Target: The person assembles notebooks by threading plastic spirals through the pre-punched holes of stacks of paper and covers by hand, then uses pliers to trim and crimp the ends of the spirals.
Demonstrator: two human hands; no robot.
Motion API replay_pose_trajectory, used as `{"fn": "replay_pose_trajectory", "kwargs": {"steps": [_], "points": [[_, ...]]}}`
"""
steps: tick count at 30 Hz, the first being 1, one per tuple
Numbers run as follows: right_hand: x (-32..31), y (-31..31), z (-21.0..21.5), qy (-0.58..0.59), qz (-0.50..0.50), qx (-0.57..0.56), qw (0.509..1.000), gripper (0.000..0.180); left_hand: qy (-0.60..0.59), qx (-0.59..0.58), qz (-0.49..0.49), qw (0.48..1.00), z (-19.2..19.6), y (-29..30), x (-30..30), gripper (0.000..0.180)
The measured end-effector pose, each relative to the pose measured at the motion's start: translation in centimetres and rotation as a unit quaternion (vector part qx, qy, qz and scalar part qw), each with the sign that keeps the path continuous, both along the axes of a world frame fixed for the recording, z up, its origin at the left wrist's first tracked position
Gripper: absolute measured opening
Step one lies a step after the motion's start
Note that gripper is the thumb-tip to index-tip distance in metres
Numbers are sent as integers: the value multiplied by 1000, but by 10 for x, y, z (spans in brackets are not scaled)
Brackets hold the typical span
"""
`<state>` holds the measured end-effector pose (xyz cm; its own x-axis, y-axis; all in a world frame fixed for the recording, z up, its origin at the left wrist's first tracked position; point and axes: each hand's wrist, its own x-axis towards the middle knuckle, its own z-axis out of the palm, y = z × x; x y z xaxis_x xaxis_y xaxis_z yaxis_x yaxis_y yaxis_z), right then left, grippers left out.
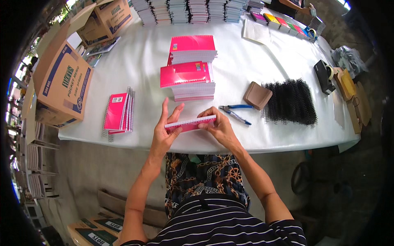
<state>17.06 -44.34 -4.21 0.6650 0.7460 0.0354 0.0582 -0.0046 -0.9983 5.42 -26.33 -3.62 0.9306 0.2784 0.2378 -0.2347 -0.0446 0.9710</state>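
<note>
A: Counts first?
B: Log one pink-covered pad [191, 124], between left hand [163, 130] and right hand [217, 125], just above the bench [139, 61] near its front edge. Two piles of pink pads [186, 76] straight ahead, one just behind the other; too tightly packed to count sheets. One small batch of spiral-bound notebooks [115, 112] at left, overlapping, exact number unclear. One pair of pliers [226, 108], blue handles. One brown block [256, 96], touching or nearly touching one heap of black spiral coils [289, 102]; tangled, can't count.

A: Hands?
B: Both busy. Left: partly open, grasping the pad's left end, thumb against the pink cover, two fingers sticking up beyond it. Right: closed further, pinching the right end between thumb and curled fingers. Pad tilted on edge, white page edge upward.

A: Surface, room?
B: White covering, slightly wrinkled and shiny. About six tall notebook stacks [197, 12] along the far side. Two open cardboard boxes [65, 82] at left, one black tape dispenser [324, 78] at right. Below, grey floor [90, 164], plus cartons [96, 233] at lower left. Far right too dark to tell.
</note>
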Motion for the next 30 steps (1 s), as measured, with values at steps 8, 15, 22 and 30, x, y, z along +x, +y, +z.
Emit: {"fn": "replay_pose_trajectory", "kwargs": {"steps": [8,15,22,30], "points": [[-1,3,-17,-47,-18,30,998,23,-10,612,111,783,50,-44,27,86],[93,-71,6,-337,-244,-11,909,31,17,617,63,784,24,-43,34,69],[136,-99,4,-396,-324,-278,813,22,15,614,48,788,25,-48,37,66],[178,-74,1,-371,-267,-491,742,37,-10,629,84,773,24,-42,34,63]]}}
